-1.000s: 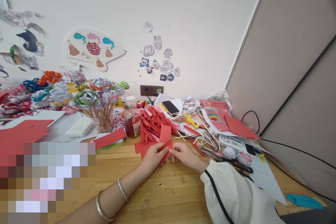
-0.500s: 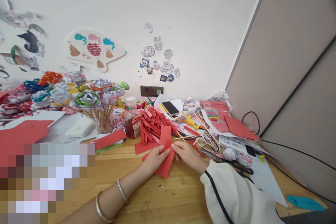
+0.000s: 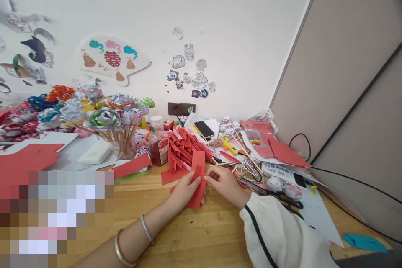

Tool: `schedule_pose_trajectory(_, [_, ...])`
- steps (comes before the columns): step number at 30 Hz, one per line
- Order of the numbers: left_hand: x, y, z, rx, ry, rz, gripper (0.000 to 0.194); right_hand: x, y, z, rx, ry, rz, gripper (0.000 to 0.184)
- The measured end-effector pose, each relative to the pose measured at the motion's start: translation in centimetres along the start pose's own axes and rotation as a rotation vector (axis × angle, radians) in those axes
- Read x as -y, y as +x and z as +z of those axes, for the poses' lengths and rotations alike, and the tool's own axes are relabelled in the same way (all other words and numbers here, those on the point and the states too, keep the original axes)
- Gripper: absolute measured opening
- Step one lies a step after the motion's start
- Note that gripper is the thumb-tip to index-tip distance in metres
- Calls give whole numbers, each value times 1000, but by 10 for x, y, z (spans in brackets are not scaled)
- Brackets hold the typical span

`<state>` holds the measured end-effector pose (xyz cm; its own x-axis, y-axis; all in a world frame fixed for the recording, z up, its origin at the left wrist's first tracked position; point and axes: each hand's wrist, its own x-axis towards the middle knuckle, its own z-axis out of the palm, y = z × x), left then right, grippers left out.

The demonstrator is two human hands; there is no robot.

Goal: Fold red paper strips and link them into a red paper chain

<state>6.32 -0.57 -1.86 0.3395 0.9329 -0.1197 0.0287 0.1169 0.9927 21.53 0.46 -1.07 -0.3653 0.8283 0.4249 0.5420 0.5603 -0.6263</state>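
Observation:
A strip of red paper (image 3: 196, 197), partly folded over, is gripped in my left hand (image 3: 186, 186), thumb pressed on top and fingers mostly hidden behind it. My right hand (image 3: 221, 182) has its fingers curled, with thumb and forefinger pinched at the strip's right edge. Just beyond my hands, another red strip (image 3: 197, 158) lies against a heap of folded red paper pieces (image 3: 184, 146). Flat red paper (image 3: 171, 176) rests on the wooden table (image 3: 163, 222) behind my left hand.
A jar of dark red content (image 3: 158, 150) stands left of the heap, near paper flowers (image 3: 105, 117) on sticks. Rightward lie a yellow glue gun (image 3: 229, 145), bead strings (image 3: 251, 171), black-handled scissors (image 3: 289, 203) and crumpled paper (image 3: 274, 183). A phone (image 3: 204, 129) lies behind.
My right hand has shifted slightly up, its fingers curling more at the strip's edge. The folded paper in my left hand has turned slightly and looks narrower.

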Motion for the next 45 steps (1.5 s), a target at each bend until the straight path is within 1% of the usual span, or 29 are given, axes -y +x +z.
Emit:
schedule_pose_trajectory(3, [-1,0,-1,-19,54,17,23,1,-2,0,0,-274,-98,14])
schedule_pose_trajectory(4, [-2,0,-1,-41,109,52,22,2,-2,0,2,-356,-142,15])
schedule_pose_trajectory(6, [-3,0,-2,-98,259,169,17,2,-3,0,13,-485,-229,19])
schedule_pose_trajectory(8, [-5,-1,-3,-131,399,277,14,2,-3,0,26,-567,-282,20])
schedule_pose_trajectory(11, [-7,-2,-2,-112,479,326,15,2,-3,2,38,-631,-296,17])
schedule_pose_trajectory(16, [-10,-5,0,-52,461,375,22,2,-3,5,35,-655,-279,11])
schedule_pose_trajectory(21, [-11,-4,0,-5,459,405,27,0,-4,7,32,-662,-257,10])
schedule_pose_trajectory(26, [-10,-5,2,-3,433,408,24,1,-5,7,7,-618,-230,11])
schedule_pose_trajectory(27, [-9,-6,2,1,411,388,23,1,-5,6,2,-606,-229,11])
schedule_pose_trajectory(29, [-8,-6,3,19,344,283,23,2,-5,5,-8,-580,-229,12])
schedule_pose_trajectory(31, [-6,-5,2,20,258,165,28,3,-4,4,-19,-565,-231,14])
schedule_pose_trajectory(32, [-6,-4,1,1,227,143,32,3,-4,3,-21,-563,-236,15])
schedule_pose_trajectory(33, [-6,-3,0,-31,215,161,36,3,-4,3,-21,-563,-245,15])
schedule_pose_trajectory(35, [-6,0,-2,-103,255,271,36,3,-5,3,-11,-568,-270,15])
schedule_pose_trajectory(37, [-7,2,-5,-137,341,361,25,2,-5,4,2,-580,-295,15])
schedule_pose_trajectory(38, [-7,3,-6,-145,381,380,18,2,-5,4,6,-589,-304,16])
schedule_pose_trajectory(40, [-5,4,-8,-157,434,374,12,2,-6,5,9,-607,-317,16])
schedule_pose_trajectory(42, [-4,4,-8,-161,440,355,10,2,-6,5,5,-618,-324,16])
schedule_pose_trajectory(43, [-3,3,-8,-152,418,352,12,2,-6,5,-1,-621,-324,16])
schedule_pose_trajectory(45, [-4,2,-7,-128,349,349,23,4,-6,4,-22,-629,-319,15])
